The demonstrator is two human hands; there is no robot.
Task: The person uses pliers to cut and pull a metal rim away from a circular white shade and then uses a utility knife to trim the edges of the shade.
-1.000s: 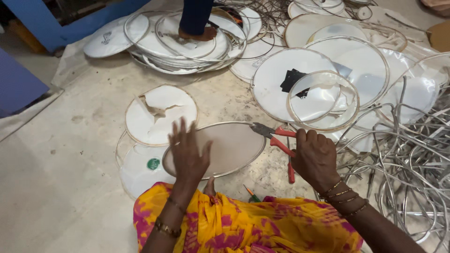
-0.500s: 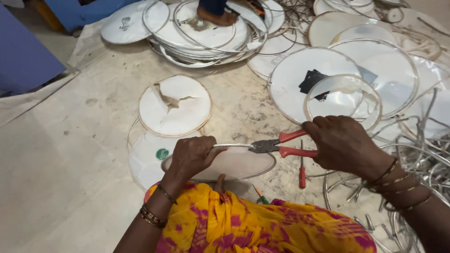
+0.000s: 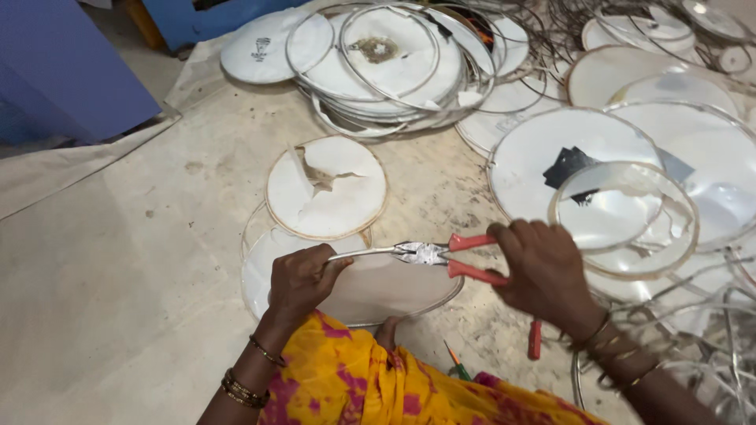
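Step in hand, as judged: stripping the metal hoop off a round drum-skin disc (image 3: 378,287) w/ pliers.

Left hand (image 3: 303,275) was at 7 o'clock of frame centre, fingers curled shut around the disc's near-left rim, thumb pressed on the metal hoop (image 3: 364,253). The disc was tilted up off the floor sheet (image 3: 118,260), resting against the lap cloth (image 3: 370,386) at 6 o'clock.

Right hand (image 3: 543,271) was at 4 o'clock, fingers wrapped round the red handles of the pliers (image 3: 441,256). Handles stood slightly apart; nose lay on the hoop at the disc's top edge. Whether the nose actually bit the wire could not be told.

Surroundings: torn white disc (image 3: 327,189) lay flat at 11 o'clock, just beyond the held disc. Stack of discs and loose rings (image 3: 394,63) at 12 o'clock. Clear-skinned ring (image 3: 626,220) at 3 o'clock. A small red-handled tool (image 3: 535,340) lay on the floor at 5 o'clock.

Next move would likely call for firm squeeze on handles, steady left-hand hold, and a pull or twist along the rim, not across the skin.
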